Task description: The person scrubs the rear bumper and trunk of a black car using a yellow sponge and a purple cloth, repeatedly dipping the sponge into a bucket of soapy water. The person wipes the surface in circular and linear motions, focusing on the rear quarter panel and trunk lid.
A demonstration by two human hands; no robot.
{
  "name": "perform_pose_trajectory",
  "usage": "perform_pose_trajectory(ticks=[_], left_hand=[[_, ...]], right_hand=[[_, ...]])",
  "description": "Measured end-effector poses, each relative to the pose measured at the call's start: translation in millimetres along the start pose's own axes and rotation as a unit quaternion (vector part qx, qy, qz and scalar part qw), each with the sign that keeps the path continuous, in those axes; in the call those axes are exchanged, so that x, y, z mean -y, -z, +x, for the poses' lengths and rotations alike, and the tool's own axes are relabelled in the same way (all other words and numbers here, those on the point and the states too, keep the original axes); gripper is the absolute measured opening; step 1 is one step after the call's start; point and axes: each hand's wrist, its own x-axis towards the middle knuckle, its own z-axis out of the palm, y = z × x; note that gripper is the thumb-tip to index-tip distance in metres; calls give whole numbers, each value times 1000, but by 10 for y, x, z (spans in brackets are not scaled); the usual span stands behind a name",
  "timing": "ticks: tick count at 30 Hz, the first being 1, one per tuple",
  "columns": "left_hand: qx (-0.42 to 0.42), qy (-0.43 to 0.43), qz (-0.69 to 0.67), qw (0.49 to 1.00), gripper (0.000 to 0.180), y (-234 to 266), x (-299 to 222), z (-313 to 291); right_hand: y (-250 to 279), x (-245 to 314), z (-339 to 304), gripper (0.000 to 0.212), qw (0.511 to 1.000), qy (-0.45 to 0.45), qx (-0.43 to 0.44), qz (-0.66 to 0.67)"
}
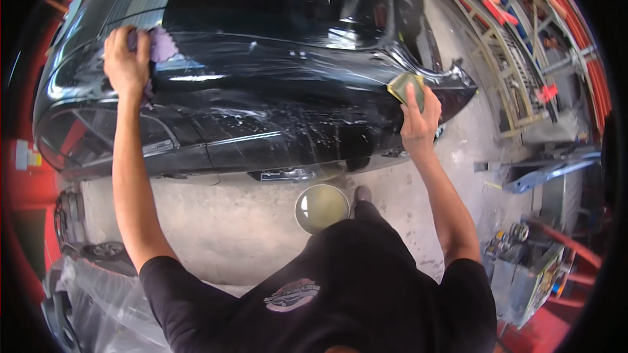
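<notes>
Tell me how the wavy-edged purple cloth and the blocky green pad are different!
The wavy-edged purple cloth is bunched up; the blocky green pad with yellow edges looks flat-sided. The left hand holds the cloth, while the right hand holds the pad. Both are held at the shiny black car.

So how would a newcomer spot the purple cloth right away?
Find the dark, shiny car across the upper part of the view, then go left along it to the left hand. The purple cloth sticks out from that hand. Its colour and zigzag edge set it apart from the dark car and the greenish pad in the right hand.
</notes>
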Motion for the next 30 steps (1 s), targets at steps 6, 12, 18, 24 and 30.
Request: perform_pose_trajectory(ticks=[6, 12, 18, 24, 30], left_hand=[[-24, 5, -23, 999, 29, 14, -83, 29], [-36, -15, -67, 997, 22, 113, 70, -99], [-78, 3, -46, 996, 21, 66, -124, -28], [-11, -24, -49, 998, 21, 12, 180, 35], [-66, -25, -28, 997, 20, -13, 128, 74]], right_hand=[[-863, 2017, 1261, 58, 986, 43, 16, 160], [-664, 1227, 894, 56, 977, 88, -12, 192], [-873, 1723, 1130, 46, 984, 74, -56, 154], [-1035, 2496, 1768, 59, 962, 154, 28, 224], [-300, 614, 147, 58, 999, -25, 24, -1]])
